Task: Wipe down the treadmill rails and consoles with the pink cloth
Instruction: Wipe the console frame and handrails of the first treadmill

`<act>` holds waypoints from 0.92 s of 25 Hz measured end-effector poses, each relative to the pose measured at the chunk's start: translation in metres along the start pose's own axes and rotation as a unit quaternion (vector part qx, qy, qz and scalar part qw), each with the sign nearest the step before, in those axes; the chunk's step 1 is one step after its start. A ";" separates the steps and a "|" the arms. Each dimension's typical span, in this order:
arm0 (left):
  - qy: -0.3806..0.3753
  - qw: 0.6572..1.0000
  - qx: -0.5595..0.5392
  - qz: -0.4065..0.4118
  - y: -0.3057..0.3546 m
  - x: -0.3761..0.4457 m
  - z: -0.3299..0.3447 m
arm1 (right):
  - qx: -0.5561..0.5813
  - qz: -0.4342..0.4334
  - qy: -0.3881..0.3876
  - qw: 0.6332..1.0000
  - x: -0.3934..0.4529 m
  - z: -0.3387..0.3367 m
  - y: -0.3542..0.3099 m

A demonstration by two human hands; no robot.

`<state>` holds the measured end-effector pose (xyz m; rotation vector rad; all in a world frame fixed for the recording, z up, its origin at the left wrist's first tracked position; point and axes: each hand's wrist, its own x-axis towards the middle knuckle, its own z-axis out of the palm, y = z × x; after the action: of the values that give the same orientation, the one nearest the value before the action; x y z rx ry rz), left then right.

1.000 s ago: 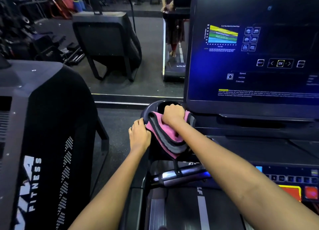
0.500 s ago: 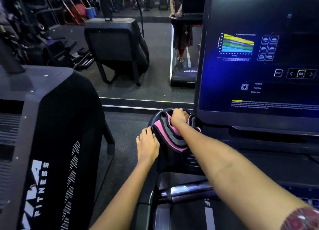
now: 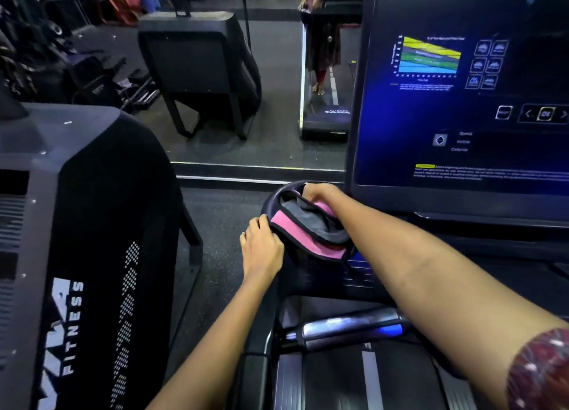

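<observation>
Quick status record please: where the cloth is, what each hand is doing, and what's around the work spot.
cloth: pink cloth with grey stripes, bunched over the round cup holder at the console's left corner
right hand: right hand pressing cloth into the holder
left hand: left hand at the cloth's near edge and holder's side
screen: console screen lit, right of the cloth
handlebar: silver grip below, untouched
neighbour: black machine to the left

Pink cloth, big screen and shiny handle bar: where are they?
pink cloth (image 3: 284,221), head view, on its pink stripe.
screen (image 3: 462,107), head view, on the lit blue panel.
handle bar (image 3: 348,328), head view, on its shiny middle.
</observation>
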<state>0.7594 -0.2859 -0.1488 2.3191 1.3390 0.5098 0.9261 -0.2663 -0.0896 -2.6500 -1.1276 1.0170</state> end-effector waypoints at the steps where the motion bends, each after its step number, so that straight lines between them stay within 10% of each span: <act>1: -0.001 1.000 -0.002 0.002 0.000 0.000 0.000 | -0.014 0.005 -0.005 1.000 -0.003 0.001 -0.002; 10: 0.011 1.000 0.001 -0.003 -0.001 0.002 -0.002 | -0.258 0.008 0.167 0.951 0.005 0.021 -0.004; 17: 0.002 0.997 -0.077 -0.006 0.000 0.002 -0.004 | -0.084 -0.018 0.184 0.979 -0.025 0.019 0.018; 23: 0.014 0.993 -0.117 -0.018 -0.001 -0.004 -0.010 | -0.043 -0.182 0.320 0.929 -0.079 0.055 0.032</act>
<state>0.7523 -0.2871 -0.1414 2.1001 1.2589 0.6536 0.8723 -0.3517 -0.0996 -2.3883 -1.4140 0.0206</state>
